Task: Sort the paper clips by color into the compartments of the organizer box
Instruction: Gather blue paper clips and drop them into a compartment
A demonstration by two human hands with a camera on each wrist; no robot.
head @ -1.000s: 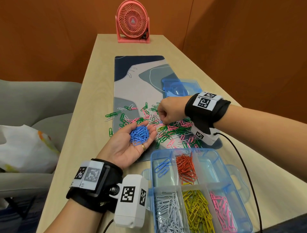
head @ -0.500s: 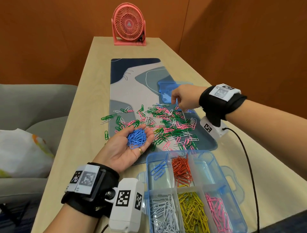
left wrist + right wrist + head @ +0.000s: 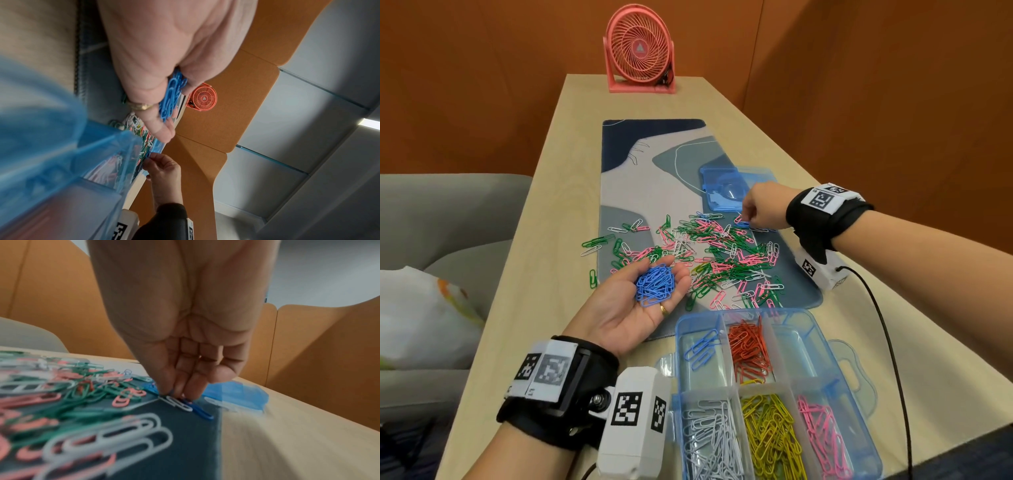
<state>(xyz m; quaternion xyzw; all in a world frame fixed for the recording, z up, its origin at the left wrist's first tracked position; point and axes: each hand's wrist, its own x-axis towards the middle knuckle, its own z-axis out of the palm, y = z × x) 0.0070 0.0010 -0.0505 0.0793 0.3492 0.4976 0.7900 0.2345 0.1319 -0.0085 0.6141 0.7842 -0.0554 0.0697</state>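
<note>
Centrally in the head view, the left hand [image 3: 640,301] lies palm up, cupping a tangled bunch of glossy blue clips [image 3: 655,285]. At right, the right hand [image 3: 763,209] reaches down with bunched fingertips onto a blue clip [image 3: 743,224] at the far edge of the loose pile of clips [image 3: 709,253], green, pink and white wire loops strewn on the smooth patterned mat [image 3: 654,164]. At lower right stands the translucent blue plastic box [image 3: 822,335], its compartments holding blue, orange, white, yellow and pink clips.

From the left wrist view, the curled fingers [image 3: 162,128] cradle the blue bunch; the box wall is a blur at lower left.

From the right wrist view, the fingertips [image 3: 193,389] pinch down on the blue clip, beside a white clip [image 3: 179,404].

Compared with a second ago, the right hand has moved from the pile's middle to its far right edge; the left hand stays cupped.
</note>
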